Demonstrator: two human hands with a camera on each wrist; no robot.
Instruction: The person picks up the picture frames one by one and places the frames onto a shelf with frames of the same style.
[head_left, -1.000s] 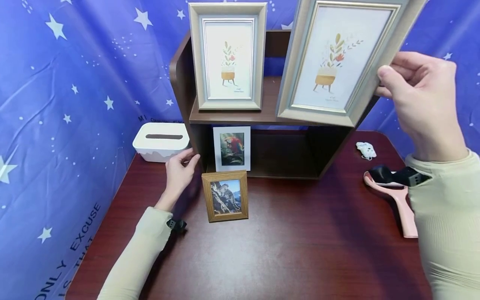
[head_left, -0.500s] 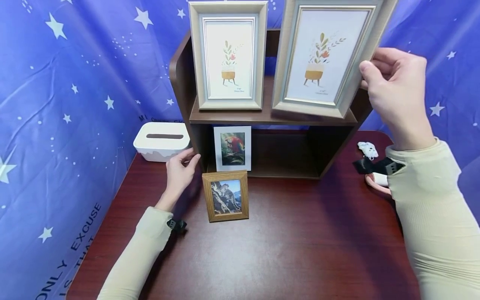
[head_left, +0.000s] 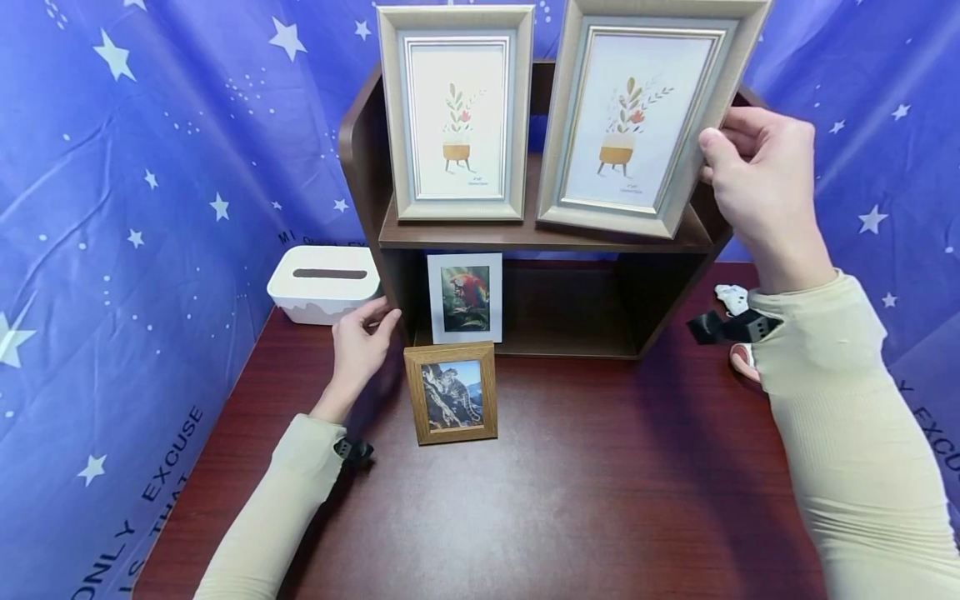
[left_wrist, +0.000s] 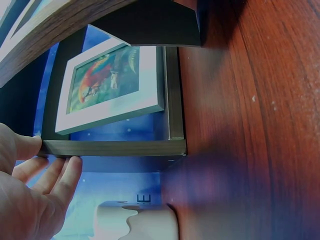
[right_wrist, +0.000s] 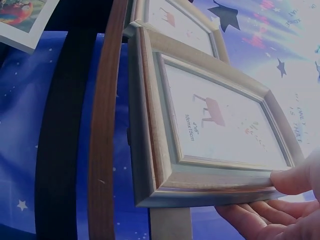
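My right hand (head_left: 768, 187) pinches the right edge of a cream-and-grey picture frame (head_left: 633, 117) holding a potted-plant print. Thumb on its front, fingers behind, it is slightly tilted at the upper board of a dark brown shelf (head_left: 555, 244). Whether its base touches the board I cannot tell. A matching picture frame (head_left: 455, 117) stands to its left on that board. With thumb and fingers on either side, my left hand (head_left: 360, 354) grips the front edge of the shelf's left side panel (left_wrist: 115, 148). A white-framed parrot picture (left_wrist: 102, 82) leans in the lower compartment.
A wooden frame with a snow leopard picture (head_left: 452, 392) stands on the table before the shelf. Left of the shelf is a white tissue box (head_left: 324, 287). A small white object (head_left: 731, 297) and a partly hidden pink thing (head_left: 744, 362) lie at right.
My right hand has moved the picture frame left, closer to the matching one, and turned it more upright. The left hand has stayed at the shelf's side panel.
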